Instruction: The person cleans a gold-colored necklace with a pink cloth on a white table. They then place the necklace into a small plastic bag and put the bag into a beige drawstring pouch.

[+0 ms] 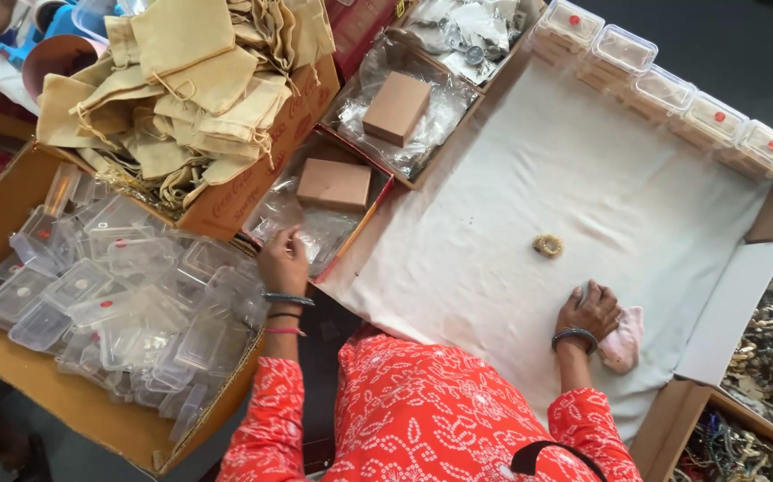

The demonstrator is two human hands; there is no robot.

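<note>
The person is leaning over a white cloth [529, 205] spread as a work surface, and everything is being kept within arm's reach of it. The right hand [590, 311] is resting on the near part of the cloth, fingers curled down onto a pink rag [623, 339], pressing it flat against the cloth; whether anything lies under the palm cannot be told. A gold ring [547, 245] is lying alone near the cloth's middle, just beyond that hand and apart from it. The left hand [283, 261] is reaching off the cloth's left edge into a tray of clear bags [315, 232], fingers pinched together at the plastic, beside a brown box [334, 185]. Left of the cloth, a carton is holding loose clear cases [110, 286]; beyond it, cloth pouches [190, 80] are heaped in a box. Along the cloth's far edge, filled cases [663, 89] are standing in a neat row.
</note>
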